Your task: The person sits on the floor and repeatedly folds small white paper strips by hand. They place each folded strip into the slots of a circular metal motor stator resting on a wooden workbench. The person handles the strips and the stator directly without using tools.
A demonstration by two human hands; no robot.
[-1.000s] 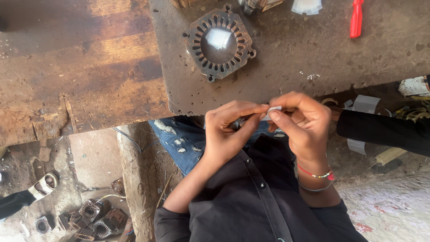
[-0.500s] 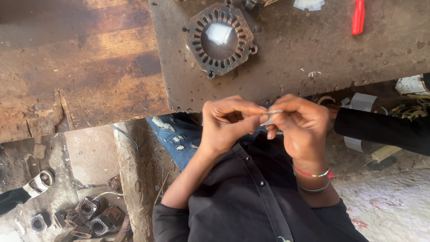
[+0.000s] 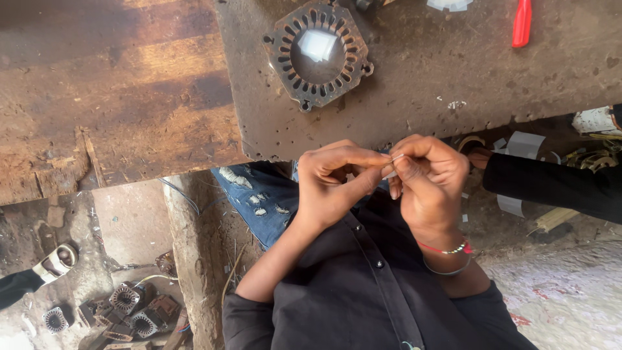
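Pinched between thumb and forefinger of both hands: a small whitish strip (image 3: 393, 166), thin like paper or film, held close to the chest just below the tabletop (image 3: 421, 97) edge. Left hand (image 3: 334, 185) clenched on the strip's near end, fingertips pressed together; right hand (image 3: 431, 181) likewise closed on the other end, knuckles curled over it. Most of the strip hidden by the fingers, so exact shape hard to tell.

Probably very light and limp, easily creased or torn, prone to slipping out of a loose pinch. Best taken at the ends or edges with fingertips only, gently, as now.

On the right wrist, a red thread bracelet (image 3: 447, 248) and a thin bangle. Beneath, black shirt and blue jeans.

Further out, flat on the rusty metal tabletop: a dark motor stator (image 3: 317, 52), ringed with slots, a pale square piece lying in its bore. Stiff and heavy by the look of it. Red tool handle (image 3: 522, 23) at the top right; a white object at the top edge, cut off.

To the right, another person's black sleeve (image 3: 557, 188), hand near pale slips of paper (image 3: 518, 149) scattered below the tabletop.

Lower left on the floor, more stators (image 3: 129, 308) in a heap, and a shoe (image 3: 57, 260).

No labels or signs legible anywhere.
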